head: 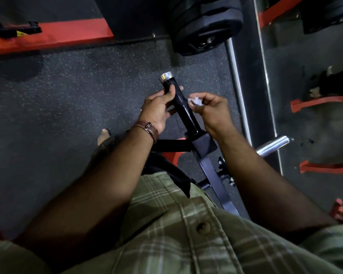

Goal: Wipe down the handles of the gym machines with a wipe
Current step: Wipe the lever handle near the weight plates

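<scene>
A black machine handle [183,107] with a chrome end cap [166,76] rises toward me from a black bracket [204,144]. My left hand [158,107] grips the upper part of the handle, thumb and fingers curled round it just below the cap. My right hand [212,109] pinches a small crumpled white wipe [195,100] against the right side of the handle, about midway along the grip.
Black weight plates [204,22] sit on a chrome bar [238,91] ahead. A chrome peg [273,145] sticks out at right. Red frame beams [53,36] lie at upper left and right [321,101]. The dark speckled rubber floor [77,91] spreads to the left.
</scene>
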{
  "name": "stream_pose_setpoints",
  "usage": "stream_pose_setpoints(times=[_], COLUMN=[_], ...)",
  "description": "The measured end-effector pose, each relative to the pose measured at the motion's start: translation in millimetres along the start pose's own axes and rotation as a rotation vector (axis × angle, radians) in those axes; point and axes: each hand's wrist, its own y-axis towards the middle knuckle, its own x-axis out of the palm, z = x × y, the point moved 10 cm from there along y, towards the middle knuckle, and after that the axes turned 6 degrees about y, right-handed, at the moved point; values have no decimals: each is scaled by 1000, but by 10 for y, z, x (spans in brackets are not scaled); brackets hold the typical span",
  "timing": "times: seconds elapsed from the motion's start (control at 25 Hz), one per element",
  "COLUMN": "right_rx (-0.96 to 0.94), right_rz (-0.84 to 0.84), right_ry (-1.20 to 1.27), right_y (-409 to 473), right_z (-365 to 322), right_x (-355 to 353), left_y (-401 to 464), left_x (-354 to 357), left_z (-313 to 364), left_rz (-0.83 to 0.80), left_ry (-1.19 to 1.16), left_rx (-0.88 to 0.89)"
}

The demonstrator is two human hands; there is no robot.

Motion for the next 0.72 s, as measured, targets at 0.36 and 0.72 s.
stream_pose_setpoints(times=[0.36,0.72], right_rx=[-191,-524], right_rz=[49,84], right_ry=[-169,-739], right_y=[-199,-487], right_z=[-337,-487], right_x=[18,62], left_y=[10,-85], left_x=[-17,68], left_z=[-38,8], left_rz=[3,-15], left_ry=[62,-48], left_rx=[-10,-31])
